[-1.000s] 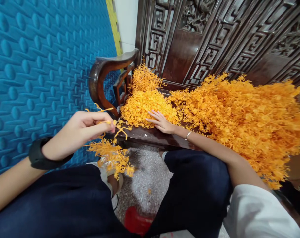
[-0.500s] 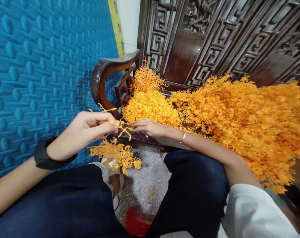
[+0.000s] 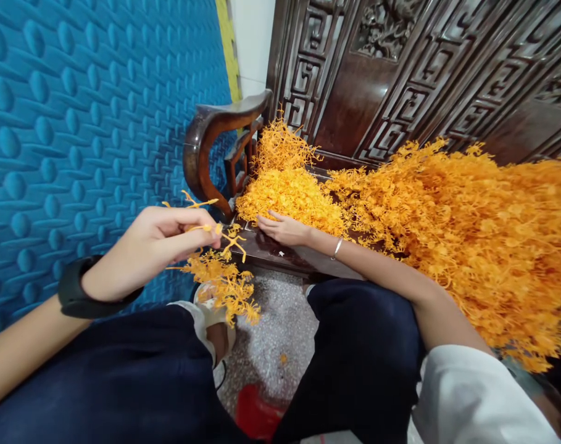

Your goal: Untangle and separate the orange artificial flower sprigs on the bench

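Note:
My left hand [image 3: 178,237], with a black band on the wrist, pinches a thin orange plastic stem between thumb and fingertips. From that grip hangs an orange branching plastic sprig [image 3: 224,287], dangling over the floor; a few prongs also stick out above the knuckles. My right hand [image 3: 284,229], a silver bracelet at its wrist, reaches over the seat to the near edge of a heap of small orange plastic pieces [image 3: 294,194]. Its fingers are stretched out and slightly apart, the tips at the heap. Whether they touch a piece, I cannot tell.
The dark wooden bench [image 3: 303,262] has a curved armrest [image 3: 197,148] and a carved back [image 3: 354,105]. A large mass of orange sprigs [image 3: 484,234] fills its right side. Blue foam matting [image 3: 76,154] lies left. Something red [image 3: 257,413] is on the speckled floor [image 3: 280,314].
My right hand has moved away from the left hand, toward the small heap, its fingers now more spread. The left hand keeps its pinch, and the hanging sprig has swung slightly.

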Available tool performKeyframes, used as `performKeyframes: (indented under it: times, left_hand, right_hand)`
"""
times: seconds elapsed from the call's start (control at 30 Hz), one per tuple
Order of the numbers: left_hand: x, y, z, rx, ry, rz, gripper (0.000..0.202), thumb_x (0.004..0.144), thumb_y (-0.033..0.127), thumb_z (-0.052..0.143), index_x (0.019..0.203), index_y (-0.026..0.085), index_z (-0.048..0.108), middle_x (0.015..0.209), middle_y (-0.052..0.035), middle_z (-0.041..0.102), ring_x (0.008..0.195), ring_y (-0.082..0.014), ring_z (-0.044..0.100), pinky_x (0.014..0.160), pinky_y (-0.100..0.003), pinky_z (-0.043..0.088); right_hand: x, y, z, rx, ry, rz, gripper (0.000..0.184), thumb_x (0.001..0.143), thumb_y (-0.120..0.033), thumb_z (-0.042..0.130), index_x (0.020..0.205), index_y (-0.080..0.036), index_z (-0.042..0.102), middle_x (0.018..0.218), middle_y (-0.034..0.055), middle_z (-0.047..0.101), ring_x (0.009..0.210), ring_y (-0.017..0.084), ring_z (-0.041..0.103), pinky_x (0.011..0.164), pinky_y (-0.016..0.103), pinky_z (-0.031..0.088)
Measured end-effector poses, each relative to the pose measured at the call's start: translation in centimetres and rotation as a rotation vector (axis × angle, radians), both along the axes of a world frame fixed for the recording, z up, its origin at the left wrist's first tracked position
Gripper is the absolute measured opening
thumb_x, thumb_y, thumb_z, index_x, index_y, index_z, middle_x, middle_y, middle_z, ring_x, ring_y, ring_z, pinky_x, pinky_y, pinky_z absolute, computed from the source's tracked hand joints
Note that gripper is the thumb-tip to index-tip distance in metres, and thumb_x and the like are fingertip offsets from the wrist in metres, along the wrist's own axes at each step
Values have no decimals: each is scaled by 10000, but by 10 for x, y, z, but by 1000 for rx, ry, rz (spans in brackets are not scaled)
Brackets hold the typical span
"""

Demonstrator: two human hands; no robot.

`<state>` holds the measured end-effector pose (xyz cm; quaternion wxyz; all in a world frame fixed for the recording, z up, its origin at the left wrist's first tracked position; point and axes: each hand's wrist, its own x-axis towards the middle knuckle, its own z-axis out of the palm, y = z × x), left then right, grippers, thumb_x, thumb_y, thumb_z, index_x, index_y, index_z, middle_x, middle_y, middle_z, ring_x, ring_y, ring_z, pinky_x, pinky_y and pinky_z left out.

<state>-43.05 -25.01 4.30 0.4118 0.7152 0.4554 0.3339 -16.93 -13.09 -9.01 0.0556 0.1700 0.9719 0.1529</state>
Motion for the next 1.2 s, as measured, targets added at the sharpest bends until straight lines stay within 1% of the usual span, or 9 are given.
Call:
performKeyframes:
  times: [0.17, 0.27, 0.4, 0.6, 0.77, 0.9, 1.0, 1.07, 1.2]
  left_hand:
    - [0, 0, 0, 37, -10, -20, 188, 751, 282, 579, 628, 158, 647, 479, 54, 488, 423, -42, 357, 397, -186, 266]
    - [3, 1, 1, 48, -6, -36, 185, 761, 269, 572, 637, 157, 653, 432, 71, 447, 410, -39, 344, 402, -185, 254]
    - [8, 0, 4, 51, -38, -65, 170, 759, 233, 574, 627, 155, 648, 412, 84, 433, 405, -31, 339, 442, -185, 289]
    - [7, -3, 8, 51, -75, -51, 152, 747, 209, 581, 621, 160, 649, 386, 94, 399, 412, -37, 334, 503, -195, 343]
    - [2, -4, 7, 68, -61, -43, 158, 750, 236, 576, 625, 173, 650, 411, 79, 445, 405, -47, 334, 453, -202, 307]
    - [2, -4, 6, 50, -41, -17, 174, 756, 277, 570, 617, 199, 641, 409, 71, 410, 401, -63, 336, 421, -214, 278]
    - [3, -2, 5, 28, -14, -1, 189, 756, 302, 560, 611, 202, 630, 417, 63, 401, 398, -67, 331, 400, -219, 255]
    - [4, -1, 4, -16, 8, 6, 197, 760, 312, 564, 611, 196, 621, 421, 62, 386, 392, -65, 319, 382, -217, 238]
    - [8, 1, 3, -91, 12, 1, 212, 788, 315, 563, 632, 179, 608, 410, 71, 334, 375, -60, 292, 367, -205, 233]
  right_hand:
    - [-16, -9, 6, -99, 132, -84, 384, 827, -112, 477, 1194, -125, 588, 1356, 149, 489, 1342, 303, 343, 1100, 570, 195]
    - [-34, -10, 1, -132, 188, -43, 467, 857, -111, 425, 1318, -168, 478, 1437, 101, 423, 1375, 261, 298, 1109, 536, 190]
    - [-56, -5, -12, -167, 134, 24, 496, 906, -140, 367, 1400, -185, 368, 1499, 64, 330, 1415, 241, 221, 1137, 505, 150]
    - [-52, 5, -21, -170, 120, -33, 412, 915, -159, 348, 1287, -48, 488, 1385, 150, 482, 1353, 241, 357, 1153, 483, 153]
    - [-43, 6, -15, -196, 160, -130, 343, 898, -124, 348, 1149, -73, 576, 1173, 143, 620, 1151, 216, 544, 1150, 489, 111]
    - [-45, 3, -11, -213, 158, -186, 288, 871, -88, 365, 1014, -91, 615, 1028, 118, 644, 1024, 219, 576, 1112, 523, 109]
    - [-46, 0, -1, -230, 298, -171, 295, 848, -64, 377, 1017, -126, 611, 1108, 108, 631, 1101, 222, 527, 1087, 512, 136]
    - [-45, -2, 14, -232, 407, -169, 309, 846, -65, 372, 1020, -153, 612, 1160, 90, 621, 1146, 223, 492, 1073, 495, 155]
    - [-39, -18, 67, -209, 647, -259, 314, 857, -83, 337, 947, -163, 628, 1039, 47, 653, 1030, 196, 540, 1040, 466, 221]
